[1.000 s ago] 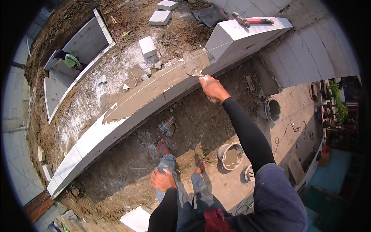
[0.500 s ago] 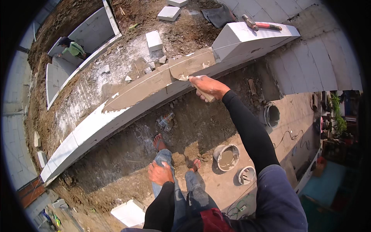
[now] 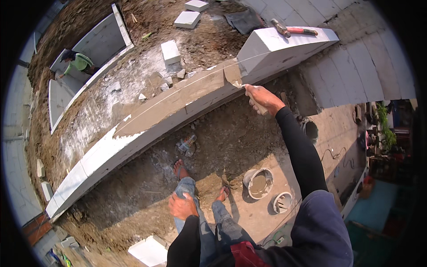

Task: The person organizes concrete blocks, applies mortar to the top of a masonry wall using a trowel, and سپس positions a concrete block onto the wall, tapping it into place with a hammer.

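Trowel (image 3: 232, 76): its blade is at the mortar, just beyond and left of your right hand (image 3: 265, 99).
Right grip: you have your fingers wrapped around the trowel's handle.
Mortar (image 3: 178, 99): a gray layer left of that hand, along the white block wall (image 3: 95, 155).
Left hand (image 3: 183, 206): resting on your left knee (image 3: 186, 186), fingers loosely spread.
Hammer (image 3: 291, 30): red-handled, atop the raised block (image 3: 254, 52) beyond your right hand.
Mortar bucket (image 3: 247, 181): nearer you than your right hand.
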A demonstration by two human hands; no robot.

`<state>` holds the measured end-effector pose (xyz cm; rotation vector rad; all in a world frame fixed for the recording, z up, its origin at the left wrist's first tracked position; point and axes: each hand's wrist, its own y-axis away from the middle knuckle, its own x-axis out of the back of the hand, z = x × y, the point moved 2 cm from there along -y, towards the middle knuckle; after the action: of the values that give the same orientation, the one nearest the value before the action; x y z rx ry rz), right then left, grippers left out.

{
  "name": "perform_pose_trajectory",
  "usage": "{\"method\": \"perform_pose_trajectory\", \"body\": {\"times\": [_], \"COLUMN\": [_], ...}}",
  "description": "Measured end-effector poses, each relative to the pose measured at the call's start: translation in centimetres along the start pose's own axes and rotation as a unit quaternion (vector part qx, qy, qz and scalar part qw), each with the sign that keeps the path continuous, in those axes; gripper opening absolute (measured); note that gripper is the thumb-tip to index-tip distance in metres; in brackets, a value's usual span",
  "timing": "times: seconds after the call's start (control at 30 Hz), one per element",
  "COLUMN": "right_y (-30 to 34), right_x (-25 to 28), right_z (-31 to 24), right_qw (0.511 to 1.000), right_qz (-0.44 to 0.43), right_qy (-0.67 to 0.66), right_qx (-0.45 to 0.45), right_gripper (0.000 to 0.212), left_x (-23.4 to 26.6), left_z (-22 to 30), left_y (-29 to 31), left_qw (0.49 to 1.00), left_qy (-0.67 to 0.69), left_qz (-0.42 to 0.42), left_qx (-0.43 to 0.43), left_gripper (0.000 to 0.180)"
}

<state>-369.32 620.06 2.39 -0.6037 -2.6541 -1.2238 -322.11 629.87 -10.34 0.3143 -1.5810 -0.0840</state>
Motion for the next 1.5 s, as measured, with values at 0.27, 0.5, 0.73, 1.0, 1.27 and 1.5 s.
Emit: {"method": "perform_pose_trajectory", "body": {"times": [0.27, 0.5, 0.73, 1.0, 1.27, 1.5], "right_y": [0.2, -0.1, -4.3, -3.5, 0.8, 1.8], "right_x": [-2.5, -2.7, 1.0, 0.6, -3.2, -2.9], "right_z": [1.2, 0.7, -1.5, -1.8, 1.2, 3.7], "right_qw": [1.0, 0.999, 0.999, 0.998, 1.0, 0.999], "right_qz": [-0.01, -0.033, 0.039, 0.037, 0.009, 0.009], "right_qy": [0.014, 0.007, -0.003, -0.043, -0.001, 0.038], "right_qx": [0.001, -0.007, -0.008, -0.017, -0.025, -0.021], "right_gripper": [0.042, 0.047, 0.041, 0.042, 0.042, 0.046], "left_x": [-1.1, -1.8, -1.2, -1.0, -0.4, -0.7], "left_z": [-1.5, -1.5, 0.8, 0.0, -1.3, -1.6], "left_y": [-1.6, -1.6, -1.0, -1.8, -3.0, -2.8], "left_qw": [0.999, 0.999, 0.999, 0.999, 1.0, 0.999], "left_qy": [0.016, 0.001, -0.006, -0.007, -0.001, -0.002], "left_qz": [0.034, 0.051, 0.022, 0.008, 0.012, 0.044], "left_qx": [0.003, -0.016, -0.046, -0.033, -0.002, -0.02], "left_gripper": [0.045, 0.047, 0.048, 0.047, 0.047, 0.047]}}
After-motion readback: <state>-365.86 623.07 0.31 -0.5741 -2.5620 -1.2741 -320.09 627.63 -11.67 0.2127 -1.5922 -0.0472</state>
